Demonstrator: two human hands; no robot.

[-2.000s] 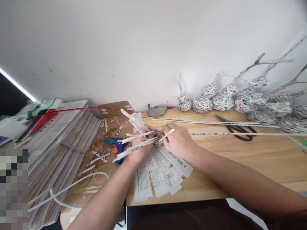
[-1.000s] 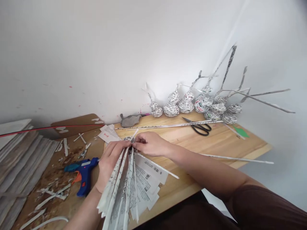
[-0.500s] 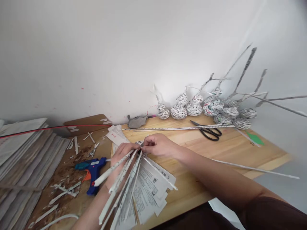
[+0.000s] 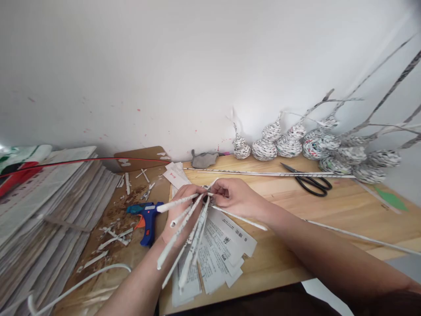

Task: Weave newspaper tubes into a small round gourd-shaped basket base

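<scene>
Several rolled newspaper tubes [image 4: 194,248] fan out toward me from a small woven paper piece, mostly hidden between my hands. On its left side, my left hand [image 4: 187,192] is closed around the piece, with tubes lying across its fingers. My right hand [image 4: 235,195] pinches at the same spot from the right, its fingertips at the base of a tube. One tube sticks out to the right below that hand. Beneath the tubes, printed newspaper strips [image 4: 222,252] lie spread on the wooden table [image 4: 263,259].
A blue glue gun [image 4: 149,224] lies left among paper scraps, beside stacked newspapers [image 4: 66,210]. Black scissors [image 4: 311,184] and long paper tubes [image 4: 243,173] lie behind my hands. Woven paper gourds [image 4: 265,149] line the wall. Another long tube [image 4: 355,237] extends right.
My view has turned left, so the table's things appear farther right. The fanned tubes have shifted in angle, with one now reaching more sideways to the left. Both hands stay together at the piece.
</scene>
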